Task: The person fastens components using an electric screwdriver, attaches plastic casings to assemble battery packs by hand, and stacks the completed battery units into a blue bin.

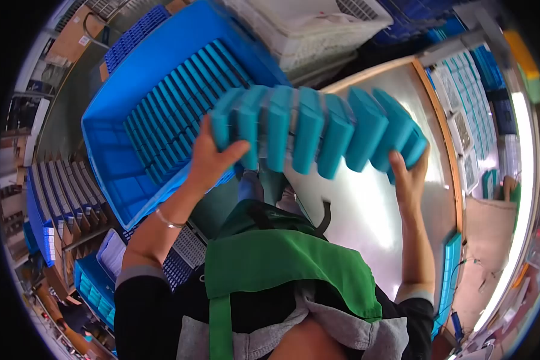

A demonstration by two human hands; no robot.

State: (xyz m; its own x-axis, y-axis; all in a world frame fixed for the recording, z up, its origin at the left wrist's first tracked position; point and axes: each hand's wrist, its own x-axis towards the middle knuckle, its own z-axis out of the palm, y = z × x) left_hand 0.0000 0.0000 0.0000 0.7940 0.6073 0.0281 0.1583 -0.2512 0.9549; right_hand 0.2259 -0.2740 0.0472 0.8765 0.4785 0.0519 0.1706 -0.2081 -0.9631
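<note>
- Clearly, the row of teal blocks (309, 141) is stretched between the person's two hands, in front of the body, and from above it overlaps an edge of the blue bin and part of the metal tabletop
- The left hand (213, 157) grips the row's left end, thumb across the near side (its other fingers are mostly hidden behind the blocks)
- The right hand (411, 174) clasps the opposite end, thumb likewise toward the body
- Between the hands the blocks stand side by side with narrow gaps, fanned in a shallow arch, their edges a little blurred
- To the left of the row, the blue bin (111, 144) holds many teal pieces (183, 102) packed in slanting ranks
- On the right lies the metal tabletop (360, 210), bordered by a wooden edge (443, 129)
- A pale crate (312, 36) sits beyond the bin
- Below, a green apron (282, 258) covers the person's front, and a bracelet (170, 220) circles the left wrist
</note>
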